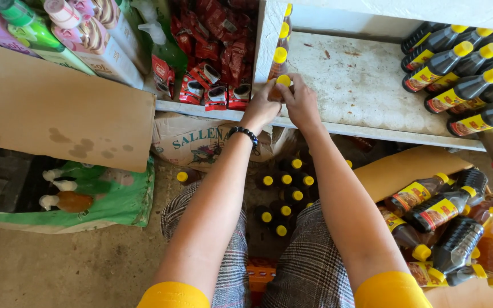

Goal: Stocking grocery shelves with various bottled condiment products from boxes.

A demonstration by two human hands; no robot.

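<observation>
At shelf edge, both hands (283, 102) outstretched, fingers (269, 91) gripping bottle (281, 85)

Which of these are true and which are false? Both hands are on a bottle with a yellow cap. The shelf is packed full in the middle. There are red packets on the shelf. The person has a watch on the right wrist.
1. Both hands are on a bottle with a yellow cap. True: the left hand and the right hand meet at the yellow-capped bottle by the shelf edge.
2. The shelf is packed full in the middle. False: the white shelf is bare there, and the dark bottles lie at its far side.
3. There are red packets on the shelf. True: the red packets lie beside the left hand.
4. A watch is on the right wrist. False: a black bead bracelet is on the left wrist.
</observation>
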